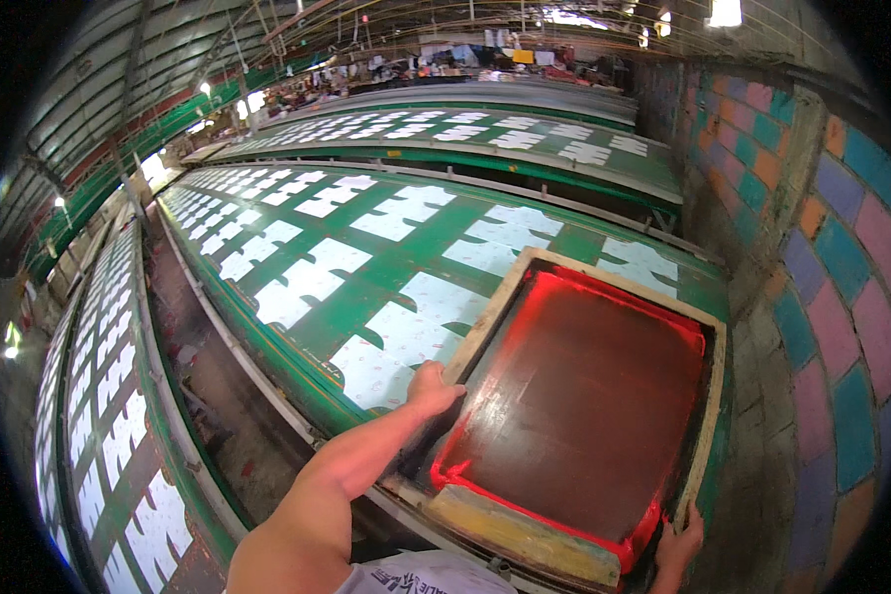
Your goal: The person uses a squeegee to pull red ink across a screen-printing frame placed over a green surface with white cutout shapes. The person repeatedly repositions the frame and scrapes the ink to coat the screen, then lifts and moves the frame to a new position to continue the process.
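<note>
A wooden screen-printing frame (717,381) lies over the near right end of a long green table. Its dark mesh is bordered with bright red ink. Inside the frame's near end rests a wooden squeegee (525,535), stained yellow and touched by neither hand. My left hand (434,389) is closed around the middle of the frame's left side. With fingers over the rim, my right hand (680,540) grips the near right corner. White cut fabric pieces (411,332) with faint small prints lie flat just beyond the left side, partly covered by the frame.
The green printing table (337,233) stretches far away, bearing rows of white pieces. Similar tables stand to the left (153,475) and behind (604,173), with a narrow aisle (203,346) on the left. A colourful block wall (832,317) stands close on the right.
</note>
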Tool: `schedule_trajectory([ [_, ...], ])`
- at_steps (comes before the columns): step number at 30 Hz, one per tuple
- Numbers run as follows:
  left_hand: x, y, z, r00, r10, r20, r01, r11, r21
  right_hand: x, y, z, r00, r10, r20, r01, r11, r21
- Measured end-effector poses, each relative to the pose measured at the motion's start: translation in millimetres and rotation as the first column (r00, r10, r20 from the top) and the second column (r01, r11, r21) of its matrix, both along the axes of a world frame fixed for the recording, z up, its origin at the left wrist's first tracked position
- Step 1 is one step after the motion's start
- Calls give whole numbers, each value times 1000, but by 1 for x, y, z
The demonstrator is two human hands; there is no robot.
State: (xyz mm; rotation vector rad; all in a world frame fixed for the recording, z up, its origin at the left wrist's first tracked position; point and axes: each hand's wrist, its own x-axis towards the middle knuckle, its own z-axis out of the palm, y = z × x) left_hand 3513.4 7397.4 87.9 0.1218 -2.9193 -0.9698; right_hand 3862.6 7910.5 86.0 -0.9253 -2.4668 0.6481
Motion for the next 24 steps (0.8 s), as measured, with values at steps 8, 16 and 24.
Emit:
schedule_trajectory([
  [8, -2, 4, -7, 995, -10, 102, 11, 1000, -10, 28, -173, 87, 494, 866, -77, -861, 500, 91],
  [16, 0, 0, -11, 998, -48, 48, 48, 999, 2, -22, -232, 94, 604, 759, 244, -791, 608, 68],
  [24, -5, 2, -20, 1000, -17, -22, 23, 948, 319, -69, -236, 111, 505, 645, 574, -750, 657, -78],
])
